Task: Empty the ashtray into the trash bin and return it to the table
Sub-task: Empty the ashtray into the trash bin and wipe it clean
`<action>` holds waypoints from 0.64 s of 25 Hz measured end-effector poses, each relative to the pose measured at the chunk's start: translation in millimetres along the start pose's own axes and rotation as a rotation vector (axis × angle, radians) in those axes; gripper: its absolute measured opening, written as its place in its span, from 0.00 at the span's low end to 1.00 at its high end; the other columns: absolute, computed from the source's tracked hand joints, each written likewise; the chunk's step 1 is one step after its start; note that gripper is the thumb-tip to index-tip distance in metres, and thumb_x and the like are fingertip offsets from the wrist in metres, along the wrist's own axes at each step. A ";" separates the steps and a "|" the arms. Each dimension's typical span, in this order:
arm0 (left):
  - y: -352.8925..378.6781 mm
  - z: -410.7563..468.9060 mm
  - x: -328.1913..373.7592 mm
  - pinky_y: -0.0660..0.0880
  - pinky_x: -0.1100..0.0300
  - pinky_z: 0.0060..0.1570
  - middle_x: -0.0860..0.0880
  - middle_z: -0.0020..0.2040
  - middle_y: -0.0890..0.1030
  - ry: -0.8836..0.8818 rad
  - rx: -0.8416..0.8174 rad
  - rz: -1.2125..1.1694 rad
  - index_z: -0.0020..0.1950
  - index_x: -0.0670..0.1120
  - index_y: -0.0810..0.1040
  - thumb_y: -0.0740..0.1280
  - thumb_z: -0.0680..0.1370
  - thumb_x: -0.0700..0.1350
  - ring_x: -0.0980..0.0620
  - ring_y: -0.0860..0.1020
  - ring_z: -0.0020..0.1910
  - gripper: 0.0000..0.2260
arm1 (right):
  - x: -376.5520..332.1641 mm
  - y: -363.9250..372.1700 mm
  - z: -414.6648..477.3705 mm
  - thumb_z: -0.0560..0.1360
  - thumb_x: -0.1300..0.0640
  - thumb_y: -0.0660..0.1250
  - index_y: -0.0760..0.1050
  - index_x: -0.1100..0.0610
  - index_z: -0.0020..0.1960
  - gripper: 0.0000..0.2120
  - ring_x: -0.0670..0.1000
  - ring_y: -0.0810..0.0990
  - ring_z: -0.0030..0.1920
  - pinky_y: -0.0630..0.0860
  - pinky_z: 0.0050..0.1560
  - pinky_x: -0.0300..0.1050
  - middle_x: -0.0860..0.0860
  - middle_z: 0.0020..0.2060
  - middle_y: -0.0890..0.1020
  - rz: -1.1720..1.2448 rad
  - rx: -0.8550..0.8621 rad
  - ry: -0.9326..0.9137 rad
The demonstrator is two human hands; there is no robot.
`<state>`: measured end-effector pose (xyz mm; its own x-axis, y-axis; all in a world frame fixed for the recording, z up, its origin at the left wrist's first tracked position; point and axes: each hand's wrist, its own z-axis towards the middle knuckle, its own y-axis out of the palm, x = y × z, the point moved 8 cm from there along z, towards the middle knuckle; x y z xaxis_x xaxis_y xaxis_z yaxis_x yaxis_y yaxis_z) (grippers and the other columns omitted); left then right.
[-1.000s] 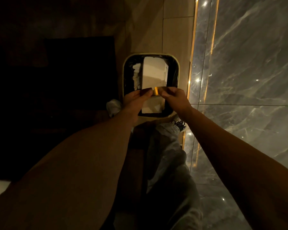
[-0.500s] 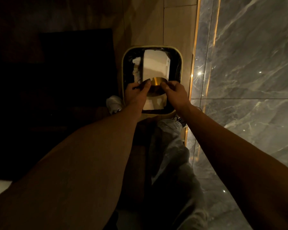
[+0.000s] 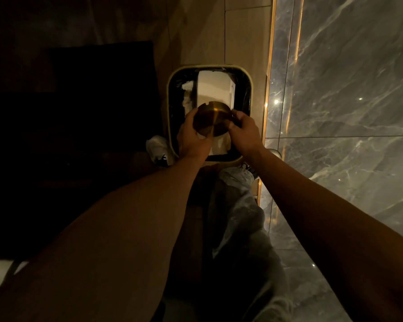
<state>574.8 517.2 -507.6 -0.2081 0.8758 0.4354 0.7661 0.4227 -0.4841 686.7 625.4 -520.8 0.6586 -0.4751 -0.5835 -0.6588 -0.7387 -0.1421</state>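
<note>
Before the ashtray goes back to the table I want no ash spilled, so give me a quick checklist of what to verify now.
1. Ashtray held over the trash bin opening, not the floor: ok.
2. Both hands on it, left hand and right hand on opposite sides of the rim: ok.
3. Ashtray turned so its flat base faces the camera and its opening faces the bin: ok.
4. All ash out: cannot tell, the inside is hidden.
5. Bin has room, white paper waste sits below the rim: ok.
6. No ash on the floor beside the bin: cannot tell, too dark.
</note>
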 end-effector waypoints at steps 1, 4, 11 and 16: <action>0.7 -0.5 1.3 0.76 0.43 0.62 0.45 0.69 0.73 0.021 -0.010 0.050 0.72 0.56 0.68 0.73 0.67 0.43 0.43 0.74 0.67 0.34 | -0.6 0.4 -0.5 0.79 0.60 0.61 0.72 0.56 0.67 0.17 0.53 0.77 0.61 0.71 0.58 0.41 0.55 0.59 0.79 -0.005 -0.005 -0.005; 2.2 -4.2 14.7 0.72 0.46 0.67 0.43 0.73 0.67 0.089 -0.047 0.194 0.76 0.51 0.62 0.74 0.68 0.36 0.43 0.68 0.72 0.40 | 0.5 -0.8 -2.9 0.78 0.61 0.62 0.68 0.54 0.68 0.19 0.53 0.76 0.63 0.74 0.64 0.51 0.55 0.61 0.78 0.003 0.008 -0.024; 10.6 -6.3 28.3 0.67 0.47 0.70 0.41 0.73 0.62 0.231 -0.115 0.378 0.79 0.50 0.56 0.78 0.67 0.41 0.41 0.65 0.72 0.46 | -8.2 -9.6 -8.5 0.77 0.66 0.60 0.71 0.57 0.68 0.20 0.49 0.75 0.59 0.73 0.59 0.40 0.52 0.57 0.79 -0.001 0.051 -0.072; 12.3 -5.1 36.2 0.68 0.45 0.68 0.42 0.76 0.58 0.349 -0.111 0.608 0.79 0.47 0.53 0.78 0.67 0.48 0.39 0.64 0.72 0.48 | -10.6 -14.6 -5.8 0.75 0.67 0.60 0.71 0.56 0.69 0.23 0.54 0.78 0.57 0.75 0.57 0.45 0.57 0.58 0.80 -0.065 0.048 -0.047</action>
<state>579.8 552.9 -494.0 0.4684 0.8157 0.3395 0.7463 -0.1597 -0.6462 691.4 638.4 -507.9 0.6837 -0.4026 -0.6086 -0.6324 -0.7431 -0.2188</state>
